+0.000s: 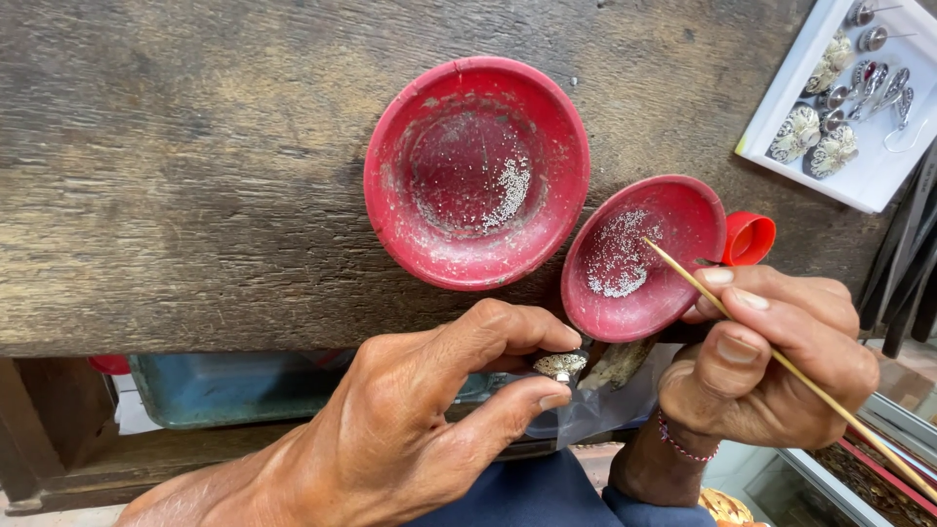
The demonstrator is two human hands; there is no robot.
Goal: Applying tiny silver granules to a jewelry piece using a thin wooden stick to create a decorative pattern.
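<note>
Left hand (410, 429) fingers pinched the small silver filigree piece (560, 365) steadily; right hand (771, 356) fingers gripped the thin wooden stick (683, 273), tip best dipped lightly among the tiny silver granules (617, 263) in the smaller red dish (673, 210)

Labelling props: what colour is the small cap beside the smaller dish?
Red: the small plastic cap touching the smaller red dish, clearest in the head view.

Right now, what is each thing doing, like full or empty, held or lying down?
Big red bowl: upright on the wooden table, a few tiny silver beads inside.
Small red bowl: tilted, a patch of tiny beads inside.
Thin stick: held in the right hand, tip in the small bowl.
Small silver piece: pinched by the left hand.
White tray: lying flat, holding silver ornaments.
</note>
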